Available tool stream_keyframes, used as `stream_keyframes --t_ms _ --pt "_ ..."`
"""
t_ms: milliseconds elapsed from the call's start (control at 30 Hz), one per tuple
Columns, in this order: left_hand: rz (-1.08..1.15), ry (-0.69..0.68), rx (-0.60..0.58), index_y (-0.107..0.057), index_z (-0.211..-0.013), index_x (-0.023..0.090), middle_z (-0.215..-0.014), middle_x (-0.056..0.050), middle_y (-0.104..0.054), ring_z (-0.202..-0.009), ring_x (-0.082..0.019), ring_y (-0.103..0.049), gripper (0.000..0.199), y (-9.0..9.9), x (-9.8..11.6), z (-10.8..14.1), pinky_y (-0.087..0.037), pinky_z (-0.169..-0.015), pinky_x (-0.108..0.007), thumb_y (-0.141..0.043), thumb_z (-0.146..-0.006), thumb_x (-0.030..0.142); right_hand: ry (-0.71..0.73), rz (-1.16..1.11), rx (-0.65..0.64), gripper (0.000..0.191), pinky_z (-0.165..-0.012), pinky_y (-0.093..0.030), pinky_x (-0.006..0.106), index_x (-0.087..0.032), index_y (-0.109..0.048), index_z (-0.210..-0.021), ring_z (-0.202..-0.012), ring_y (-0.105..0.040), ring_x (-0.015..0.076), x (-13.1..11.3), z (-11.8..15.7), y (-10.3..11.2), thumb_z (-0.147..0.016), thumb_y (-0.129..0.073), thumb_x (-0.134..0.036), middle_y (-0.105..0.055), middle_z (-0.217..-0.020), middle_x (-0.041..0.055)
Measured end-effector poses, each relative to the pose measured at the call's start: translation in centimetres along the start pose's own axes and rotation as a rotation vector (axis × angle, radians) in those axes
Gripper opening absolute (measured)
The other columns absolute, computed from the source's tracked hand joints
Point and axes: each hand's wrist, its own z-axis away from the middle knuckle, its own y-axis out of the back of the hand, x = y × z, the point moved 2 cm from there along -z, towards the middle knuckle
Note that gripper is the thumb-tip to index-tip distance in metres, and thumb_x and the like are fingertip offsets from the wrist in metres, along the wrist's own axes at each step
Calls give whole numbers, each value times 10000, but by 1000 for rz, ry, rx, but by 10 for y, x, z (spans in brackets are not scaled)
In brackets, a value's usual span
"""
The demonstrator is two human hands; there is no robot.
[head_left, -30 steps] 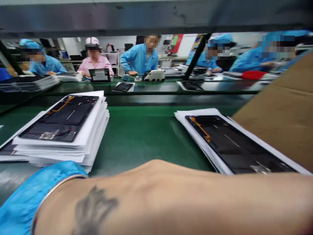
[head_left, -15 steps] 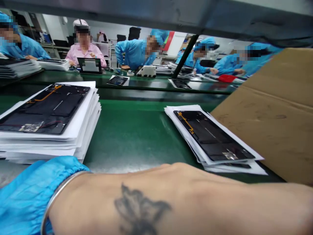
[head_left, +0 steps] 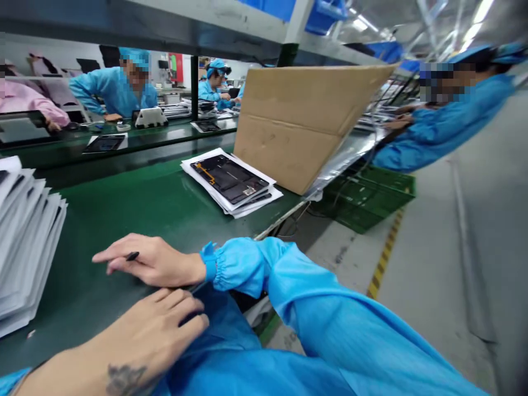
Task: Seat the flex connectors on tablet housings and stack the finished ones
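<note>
My right hand point(head_left: 154, 259) rests over the front of the green bench, index finger pointing left. A thin black pen-like tool point(head_left: 132, 256) pokes out between its fingers; its exact kind cannot be made out. Just below it, near the bench edge and my lap, my left hand point(head_left: 165, 324) hangs with loosely bent fingers, a gap between thumb and fingers, and nothing visible in it. Ahead, a black tablet back panel point(head_left: 231, 177) with an orange flex cable lies on white sheets. At the left stands a tall stack of white sheets point(head_left: 28, 253) with dark panels between.
A large cardboard sheet point(head_left: 297, 121) leans upright behind the panel. The green bench point(head_left: 124, 203) ends at a right-hand edge, with a green crate point(head_left: 367, 198) on the floor beyond. Co-workers in blue sit opposite and at right. A shelf beam point(head_left: 165, 33) crosses overhead.
The view has swung right and down. My tattooed left forearm, close before the camera earlier, is now lower left. My right hand with the black tool has come into view.
</note>
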Motion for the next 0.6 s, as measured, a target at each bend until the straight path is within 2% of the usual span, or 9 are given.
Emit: stream_keyframes --t_ms 67,133,200,267,300,367,467,600 --pt "-104 -85 37 -612 -1278 279 -1336 -27 -652 -1102 -221 -632 459 -11 -5 9 -534 -892 -327 -510 -849 153 60 119 55 384 -984 -481 222 -105 -506 -1399 -1031 -632 105 0 19 24 -1047 -376 -188 -695 -1040 60" --pt "-173 -108 15 -550 -1364 253 -1437 -57 -579 -1194 -250 -591 527 -22 -12 17 -490 -972 -371 -475 -863 106 47 357 94 414 -928 -499 243 -139 -520 -1399 -948 -634 117 3 41 61 -1027 -338 -129 -690 -1010 59" --pt "-170 -97 -46 -510 -1401 243 -1458 -59 -561 -1236 -253 -569 594 -33 -20 23 -460 -1013 -380 -454 -841 55 -84 771 105 442 -915 -490 300 -216 -597 -1318 -971 -607 156 10 63 109 -975 -359 -70 -689 -1007 51" --pt "-131 -58 -102 -477 -1428 239 -1463 -64 -554 -1265 -258 -555 653 -41 -24 25 -452 -1031 -392 -449 -811 27 -160 886 99 380 -880 -461 370 -172 -700 -1118 -960 -562 218 17 83 159 -896 -424 -35 -676 -991 105" --pt "-100 -34 -126 -460 -1441 242 -1474 -69 -541 -1287 -264 -540 669 -44 -25 24 -450 -1042 -403 -455 -807 29 -182 920 76 327 -838 -446 369 -161 -725 -995 -910 -540 224 20 92 181 -859 -456 -34 -669 -937 111" --pt "-34 5 -167 -431 -1462 255 -1502 -76 -508 -1337 -276 -503 689 -48 -26 19 -448 -1063 -418 -480 -809 42 -213 969 -3 250 -782 -411 347 -163 -727 -873 -847 -503 217 25 108 213 -806 -515 -49 -657 -863 102" --pt "30 50 -219 -425 -1464 272 -1528 -81 -477 -1379 -285 -467 701 -50 -26 10 -462 -1069 -426 -505 -808 37 -228 1021 -116 215 -744 -371 321 -182 -713 -874 -815 -478 205 29 125 231 -788 -548 -74 -653 -834 80" --pt "78 73 -254 -422 -1463 276 -1542 -95 -456 -1389 -303 -457 705 -48 -26 3 -492 -1047 -447 -500 -810 22 -235 1104 -134 247 -727 -327 329 -175 -676 -874 -820 -460 214 34 130 228 -809 -472 -51 -629 -846 94"
